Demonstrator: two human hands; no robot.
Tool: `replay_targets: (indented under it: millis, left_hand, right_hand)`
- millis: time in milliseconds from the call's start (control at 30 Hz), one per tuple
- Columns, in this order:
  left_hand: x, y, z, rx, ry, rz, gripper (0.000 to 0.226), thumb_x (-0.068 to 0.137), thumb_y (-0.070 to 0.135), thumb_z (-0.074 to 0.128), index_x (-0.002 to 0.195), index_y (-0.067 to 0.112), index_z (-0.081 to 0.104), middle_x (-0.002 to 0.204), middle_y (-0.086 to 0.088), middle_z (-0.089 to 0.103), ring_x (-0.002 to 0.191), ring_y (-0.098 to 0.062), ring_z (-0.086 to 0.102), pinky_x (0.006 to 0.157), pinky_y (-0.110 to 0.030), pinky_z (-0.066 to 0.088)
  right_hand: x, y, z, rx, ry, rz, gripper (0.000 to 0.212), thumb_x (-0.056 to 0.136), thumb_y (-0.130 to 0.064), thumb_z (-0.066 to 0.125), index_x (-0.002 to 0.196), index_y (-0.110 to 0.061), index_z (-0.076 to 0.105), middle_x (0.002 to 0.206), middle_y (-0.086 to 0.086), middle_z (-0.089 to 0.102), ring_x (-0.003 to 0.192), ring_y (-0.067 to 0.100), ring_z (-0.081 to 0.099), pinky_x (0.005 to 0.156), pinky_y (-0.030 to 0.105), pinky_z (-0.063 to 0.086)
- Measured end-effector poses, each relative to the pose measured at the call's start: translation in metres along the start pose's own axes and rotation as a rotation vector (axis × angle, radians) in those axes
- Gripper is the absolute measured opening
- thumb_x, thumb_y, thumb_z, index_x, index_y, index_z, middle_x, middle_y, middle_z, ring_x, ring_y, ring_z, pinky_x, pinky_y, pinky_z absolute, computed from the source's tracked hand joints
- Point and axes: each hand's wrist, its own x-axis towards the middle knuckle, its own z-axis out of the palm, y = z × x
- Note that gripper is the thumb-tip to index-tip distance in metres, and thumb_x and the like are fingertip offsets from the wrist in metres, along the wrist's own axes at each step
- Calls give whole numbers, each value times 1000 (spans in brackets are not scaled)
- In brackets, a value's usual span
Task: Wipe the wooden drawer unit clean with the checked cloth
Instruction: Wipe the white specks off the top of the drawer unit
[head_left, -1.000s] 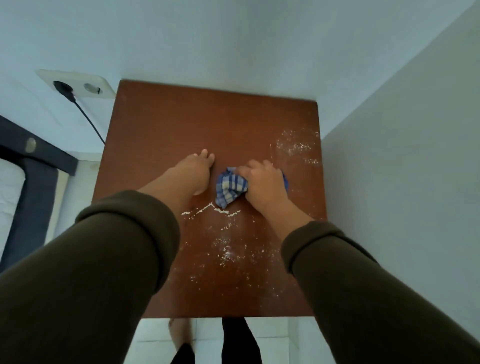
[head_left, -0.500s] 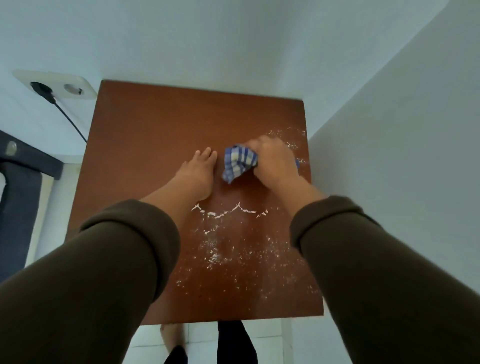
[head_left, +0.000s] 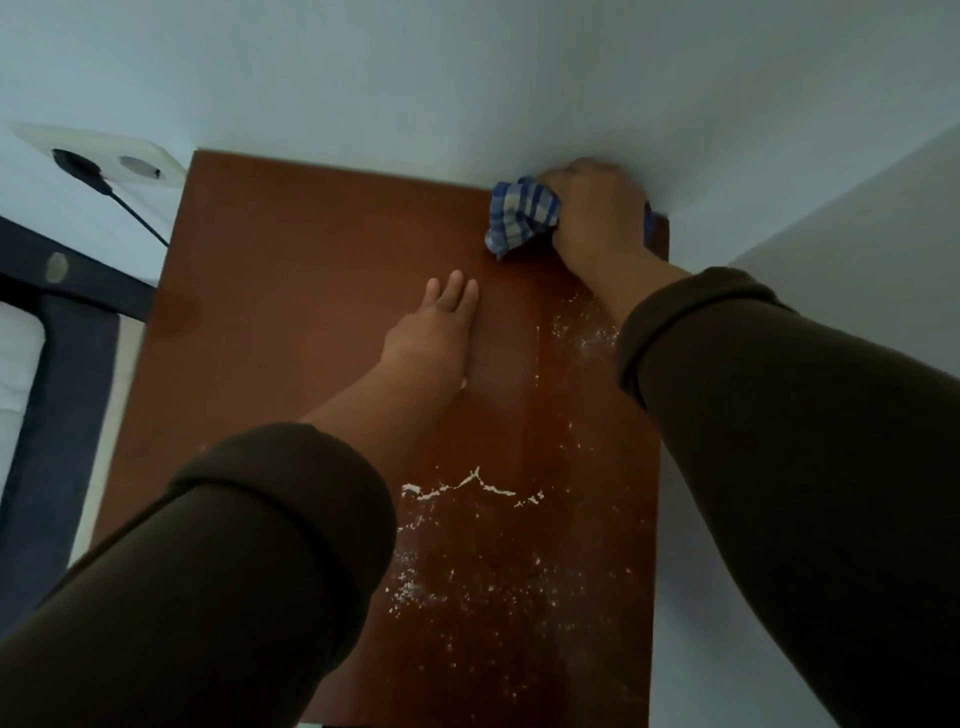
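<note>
Cloth (head_left: 522, 215) now at far-right corner.

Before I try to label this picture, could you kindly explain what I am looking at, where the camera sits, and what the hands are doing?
There is no machine here: a person wears a wide-angle camera on the head, so the one view looks forward and down along both sleeved arms. Below is the brown top of a wooden drawer unit, pushed into a corner of pale walls. The right hand is at the far right corner, gripping a bunched blue and white checked cloth against the wood. The left hand lies flat on the top, fingers straight, holding nothing. White powder lies scattered over the near right part, with a thin ridge of it in a wavy line. On the left wall is a double socket with a black plug and cable in it.
</note>
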Motion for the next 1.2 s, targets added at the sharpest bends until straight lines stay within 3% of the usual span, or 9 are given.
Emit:
replay_targets:
  millis: [300, 533, 667, 800, 1067, 1200]
  left_hand:
    - [1, -6, 1, -7, 8, 16, 107, 82, 13, 70, 151, 20, -11, 158, 2, -18, 147, -22, -8, 115, -42, 23]
    - [-2, -4, 0, 20, 25, 23, 106, 83, 16, 70, 151, 19, -10, 159, 2, -18, 148, -23, -7, 112, -46, 28]
    - [-9, -5, 8, -3, 86, 53, 87, 91, 14, 58, 152, 18, -4, 160, 2, -12, 148, -22, -3, 115, -48, 26]
    - [-25, -8, 24, 30, 139, 75, 71, 96, -1, 41, 152, 18, 1, 161, 1, -5, 148, -22, 3, 114, -43, 27]
    - [-44, -25, 34, 126, 50, 117, 77, 94, 1, 49, 152, 19, 1, 161, 1, -4, 148, -24, 7, 115, -44, 29]
    - [-48, -18, 31, 122, 58, 115, 84, 92, 21, 59, 152, 17, 2, 161, -1, 0, 148, -25, 7, 117, -44, 25]
  right_hand:
    - [-4, -5, 2, -18, -93, 21, 31, 91, -6, 52, 120, -11, 60, 120, 17, 59, 111, 38, 56, 89, 45, 50]
    - [-83, -21, 3, 45, -148, 66, 37, 89, -7, 52, 124, -19, 57, 118, 13, 56, 111, 38, 51, 88, 49, 49]
    - [-138, -36, 5, 72, -160, 96, 39, 88, -9, 50, 125, -21, 57, 117, 10, 57, 109, 35, 51, 86, 44, 48]
    - [-185, -50, 8, 84, -152, 130, 43, 89, -8, 49, 129, -24, 55, 118, 7, 58, 109, 33, 51, 83, 42, 47]
    - [-254, -72, 19, 150, -115, 139, 41, 87, -4, 52, 123, -21, 61, 111, 9, 62, 104, 36, 54, 78, 42, 45]
    - [-240, -56, 4, 133, -173, 111, 40, 88, -6, 47, 123, -22, 58, 113, 6, 59, 105, 32, 53, 81, 39, 46]
